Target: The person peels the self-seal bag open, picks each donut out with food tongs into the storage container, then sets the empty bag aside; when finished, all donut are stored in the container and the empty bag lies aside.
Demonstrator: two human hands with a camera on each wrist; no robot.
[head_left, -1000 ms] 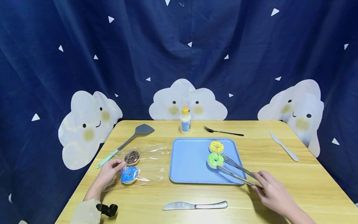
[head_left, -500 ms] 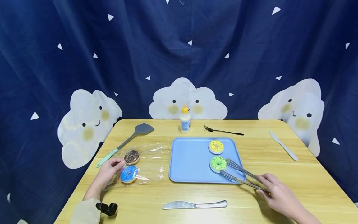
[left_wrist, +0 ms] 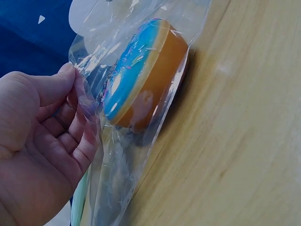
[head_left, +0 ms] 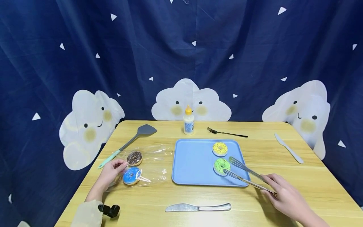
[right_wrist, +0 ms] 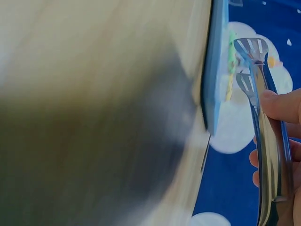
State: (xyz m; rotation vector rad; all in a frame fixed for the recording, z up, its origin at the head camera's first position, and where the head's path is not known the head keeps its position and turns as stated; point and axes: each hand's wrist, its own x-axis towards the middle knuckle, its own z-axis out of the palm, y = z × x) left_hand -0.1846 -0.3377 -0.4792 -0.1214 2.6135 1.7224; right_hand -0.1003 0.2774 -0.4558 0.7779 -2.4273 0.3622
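My left hand (head_left: 112,172) pinches the edge of a clear plastic bag (left_wrist: 113,165). Inside the bag lie a chocolate donut (head_left: 134,158) and a blue donut (head_left: 131,176) with sprinkles, side by side. With my right hand (head_left: 287,197) I grip metal serving tongs (right_wrist: 268,136), their slotted tips spread apart at the right side of a green donut (head_left: 221,166). That donut rests on a blue tray (head_left: 190,162), and a yellow donut (head_left: 220,148) sits just behind it on the same tray.
A spatula (head_left: 133,138) lies behind the bag, and a white bottle (head_left: 188,122) with a yellow cap stands behind the tray. Near it is a black fork (head_left: 227,133). One table knife (head_left: 198,207) lies in front, another pale knife (head_left: 287,147) at the right.
The green donut has moved toward me and slightly right, apart from the yellow one. My right hand and the tongs have drawn back rightward, off the green donut. The left hand holds still.
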